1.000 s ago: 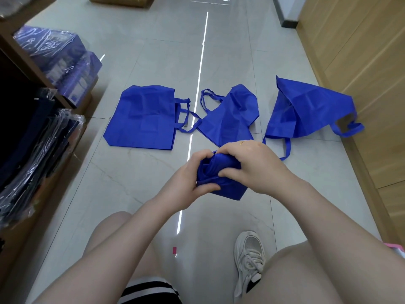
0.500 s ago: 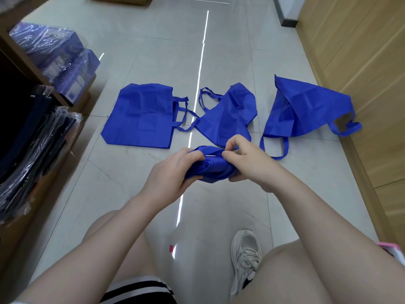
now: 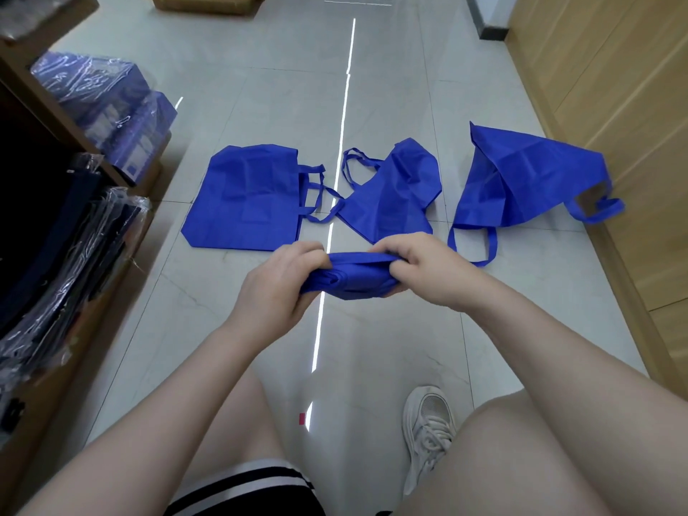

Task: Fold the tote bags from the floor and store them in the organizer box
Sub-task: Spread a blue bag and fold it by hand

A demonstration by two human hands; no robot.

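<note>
Both hands hold one small blue bundle above the floor, in front of the person's knees. Her left hand (image 3: 286, 284) grips the left end of the folded tote bag (image 3: 353, 279), with the fingers curled over its top edge. Her right hand (image 3: 424, 270) pinches the right end in the same way, thumb under and fingers over. Between the two hands the bag is stretched into a short, thick roll.

Three more blue bags lie on the grey tiled floor (image 3: 260, 87) just behind the hands. On the left, the flat tote bag (image 3: 242, 206) is spread out with its handles to the right. Beside it, the middle tote bag (image 3: 394, 195) is crumpled. Further right, the right tote bag (image 3: 521, 176) lies against the wooden wall (image 3: 614, 87).

At the left stands a wooden shelf (image 3: 44, 106) with packets in clear plastic. One white sneaker (image 3: 428, 430) rests on the floor near the person's right knee.
</note>
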